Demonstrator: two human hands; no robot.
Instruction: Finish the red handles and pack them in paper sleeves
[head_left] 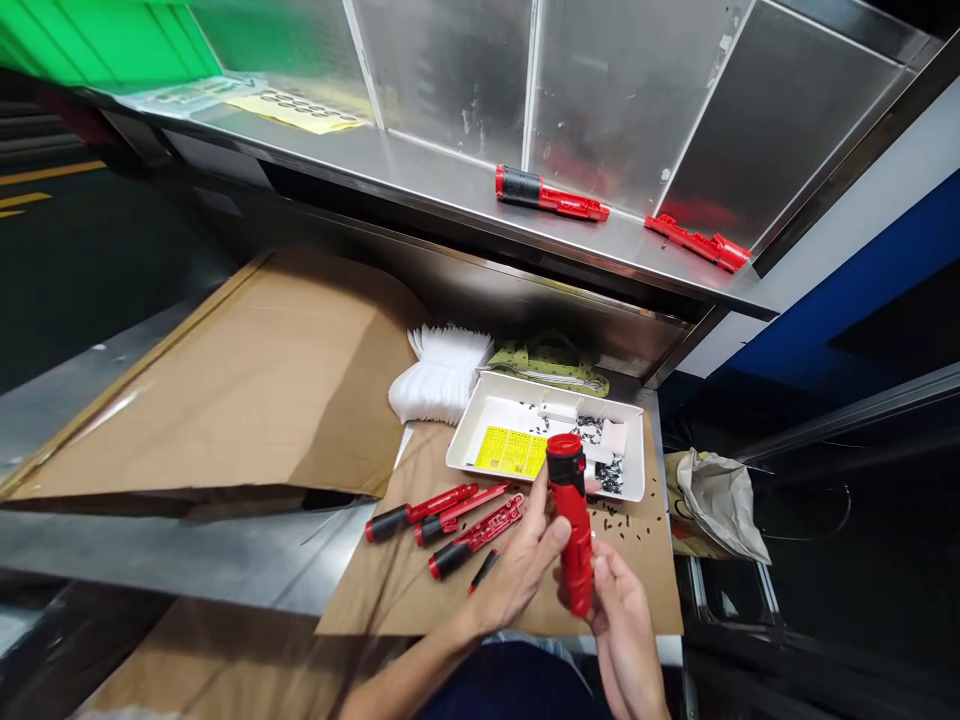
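Note:
Both my hands hold an upright red plastic housing [574,522] with a black band near its red top. My left hand [521,570] presses its fingers against the housing's side, and my right hand [621,630] grips its lower part. Just left of my left hand, several red and black housing parts [450,522] lie on a brown cardboard sheet [397,590]. Small black screws [622,525] are scattered on the cardboard near my hands. Beyond them stands a white tray [487,405] holding a yellow printed card and more small black parts.
A stack of white fringed material [442,375] and a green pouch [551,362] sit behind the tray. A steel shelf [420,170] above carries a red-and-black part [544,195] and a red half-shell [697,243]. A large cardboard sheet [225,390] lies left; a plastic bag [716,505] sits right.

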